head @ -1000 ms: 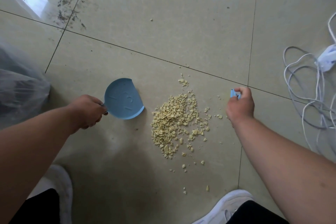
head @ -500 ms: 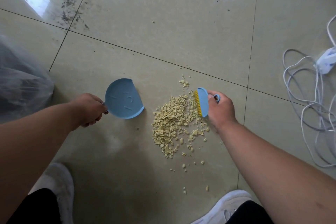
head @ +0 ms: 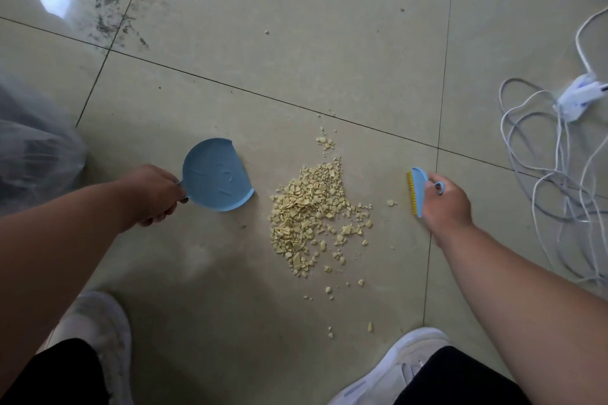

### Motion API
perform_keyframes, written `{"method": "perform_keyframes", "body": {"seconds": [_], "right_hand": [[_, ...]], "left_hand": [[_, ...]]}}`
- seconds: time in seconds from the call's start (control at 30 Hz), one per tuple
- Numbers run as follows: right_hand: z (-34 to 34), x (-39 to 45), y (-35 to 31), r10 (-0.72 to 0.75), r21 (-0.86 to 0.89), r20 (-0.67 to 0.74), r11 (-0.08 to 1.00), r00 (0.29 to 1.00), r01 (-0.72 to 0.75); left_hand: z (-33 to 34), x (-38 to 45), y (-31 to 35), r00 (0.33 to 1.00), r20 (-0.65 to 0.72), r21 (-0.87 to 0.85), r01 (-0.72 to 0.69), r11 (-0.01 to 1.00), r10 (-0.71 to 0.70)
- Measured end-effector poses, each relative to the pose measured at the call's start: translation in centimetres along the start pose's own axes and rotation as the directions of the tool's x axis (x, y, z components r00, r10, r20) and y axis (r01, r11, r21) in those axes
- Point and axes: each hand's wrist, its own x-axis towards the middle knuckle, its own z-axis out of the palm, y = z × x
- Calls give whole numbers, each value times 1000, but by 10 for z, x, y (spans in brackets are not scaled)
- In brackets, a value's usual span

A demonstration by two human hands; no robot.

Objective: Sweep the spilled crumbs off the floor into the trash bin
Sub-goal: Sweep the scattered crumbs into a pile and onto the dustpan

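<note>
A pile of pale yellow crumbs (head: 312, 210) lies on the beige tiled floor (head: 296, 59), with loose bits scattered below and above it. My left hand (head: 154, 194) grips the handle of a small blue dustpan (head: 217, 174), which rests on the floor left of the pile with its open edge toward the crumbs. My right hand (head: 444, 204) holds a small blue brush with yellow bristles (head: 415, 191) just right of the pile, bristles facing the crumbs. A clear plastic trash bag (head: 33, 148) sits at the far left edge.
A tangle of white cable with a white plug block (head: 559, 154) lies on the floor at the right. My white shoes (head: 394, 368) stand at the bottom. Dark dirt specks (head: 115, 10) mark the tiles at the upper left.
My right hand swept the brush left into the pile's edge, then drew it back to the right of the crumbs. The dustpan and left hand stayed in place.
</note>
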Motion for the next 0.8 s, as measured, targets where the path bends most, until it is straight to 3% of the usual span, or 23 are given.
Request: {"method": "perform_keyframes", "body": {"seconds": [0.4, 0.53, 0.67, 0.8], "right_hand": [[59, -73, -31, -149, 97, 94, 985, 984, 140], [59, -73, -41, -147, 133, 46, 981, 988, 140], [49, -49, -49, -113, 123, -33, 985, 993, 117], [47, -24, -59, -108, 103, -47, 988, 993, 112]], "left_hand": [[14, -7, 16, 998, 33, 112, -51, 992, 47], [7, -13, 19, 999, 16, 141, -52, 989, 50], [1, -17, 21, 989, 140, 119, 35, 992, -52], [3, -9, 13, 1000, -5, 65, 11, 998, -11]]}}
